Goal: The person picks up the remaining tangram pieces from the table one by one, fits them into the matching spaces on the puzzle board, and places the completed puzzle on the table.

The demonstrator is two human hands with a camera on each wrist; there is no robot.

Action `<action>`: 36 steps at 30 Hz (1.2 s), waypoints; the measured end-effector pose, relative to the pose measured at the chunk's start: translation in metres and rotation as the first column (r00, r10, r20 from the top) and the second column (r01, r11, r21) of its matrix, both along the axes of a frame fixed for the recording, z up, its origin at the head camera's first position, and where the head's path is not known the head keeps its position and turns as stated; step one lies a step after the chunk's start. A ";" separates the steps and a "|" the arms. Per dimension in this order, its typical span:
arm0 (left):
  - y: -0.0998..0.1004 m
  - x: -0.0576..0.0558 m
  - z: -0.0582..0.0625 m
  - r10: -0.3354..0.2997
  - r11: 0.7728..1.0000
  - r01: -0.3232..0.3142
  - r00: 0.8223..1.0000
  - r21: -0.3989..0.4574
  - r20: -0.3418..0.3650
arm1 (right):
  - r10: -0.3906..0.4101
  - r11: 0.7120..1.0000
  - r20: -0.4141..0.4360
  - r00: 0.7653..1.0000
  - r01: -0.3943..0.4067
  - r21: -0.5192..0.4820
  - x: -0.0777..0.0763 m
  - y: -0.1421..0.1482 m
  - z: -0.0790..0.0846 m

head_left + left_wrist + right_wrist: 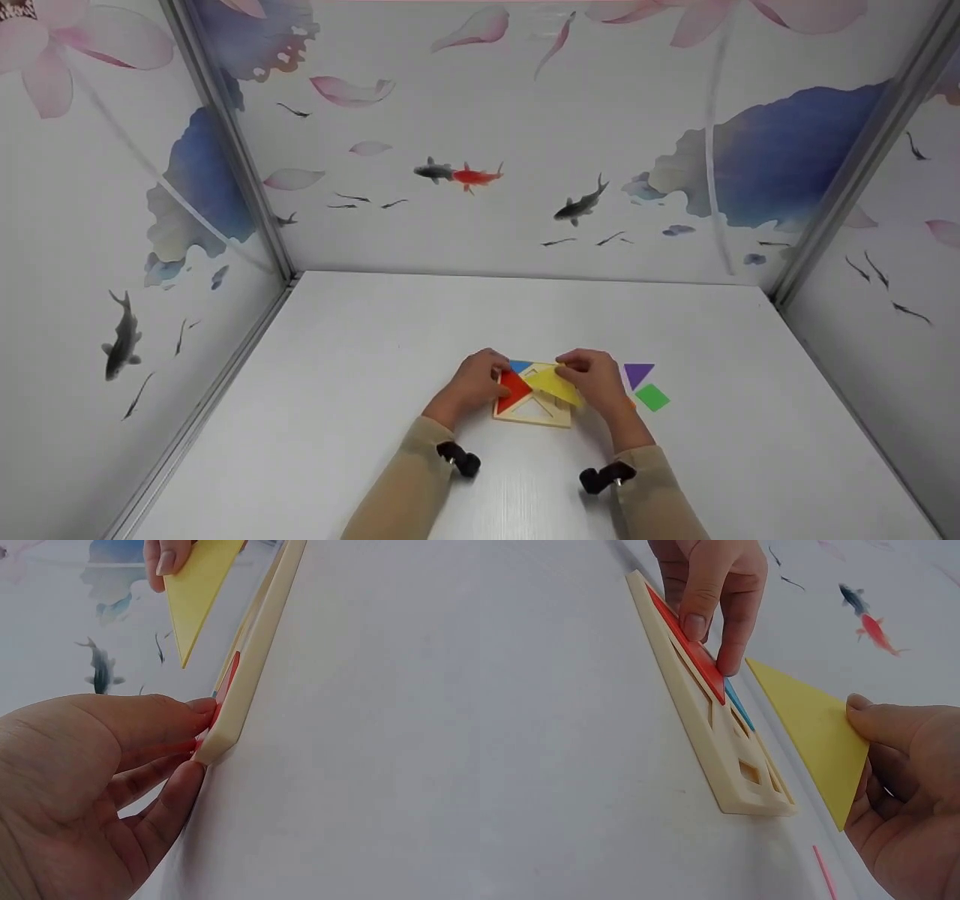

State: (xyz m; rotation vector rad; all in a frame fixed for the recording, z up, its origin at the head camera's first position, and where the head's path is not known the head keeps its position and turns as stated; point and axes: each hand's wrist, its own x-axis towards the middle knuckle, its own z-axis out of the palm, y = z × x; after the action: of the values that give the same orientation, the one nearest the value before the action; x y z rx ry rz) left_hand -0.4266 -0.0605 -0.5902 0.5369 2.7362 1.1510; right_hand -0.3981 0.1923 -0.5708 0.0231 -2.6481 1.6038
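Observation:
A yellow triangle (552, 383) is pinched between the thumb and fingers of my right hand (598, 379), tilted above the right side of a pale tangram tray (682, 701). My left hand (474, 381) holds the tray at its left edge. Its thumb rests on a red triangle (514, 392) lying in the tray, and other fingertips are right at the rim. At the tray's far side lies a blue piece (518, 366), partly covered by the left fingers in the right wrist view. Cut-out recesses show in the tray's near and right parts.
Right of my right hand lie a purple triangle (638, 374) and a green square (652, 397). An orange piece (632, 403) peeks out from behind that wrist. A thin pink edge (823, 870) shows in the right wrist view. Printed walls (480, 225) enclose the white table (360, 315).

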 end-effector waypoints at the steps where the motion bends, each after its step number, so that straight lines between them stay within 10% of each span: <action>1: 0.000 0.001 0.000 -0.006 1.000 0.006 1.000 -0.003 -0.009 | 0.002 1.000 -0.007 1.000 -0.002 0.002 0.000 0.000 -0.001; 36: 0.000 -0.002 -0.003 -0.002 1.000 0.002 1.000 0.017 0.001 | 0.046 0.998 -0.010 0.999 -0.045 0.044 0.002 -0.015 -0.003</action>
State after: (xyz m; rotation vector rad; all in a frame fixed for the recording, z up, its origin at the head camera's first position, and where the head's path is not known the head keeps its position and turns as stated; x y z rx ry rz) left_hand -0.4287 -0.0609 -0.5931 0.5400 2.7265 1.1752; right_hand -0.3956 0.1773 -0.5742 0.0938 -2.6931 1.5540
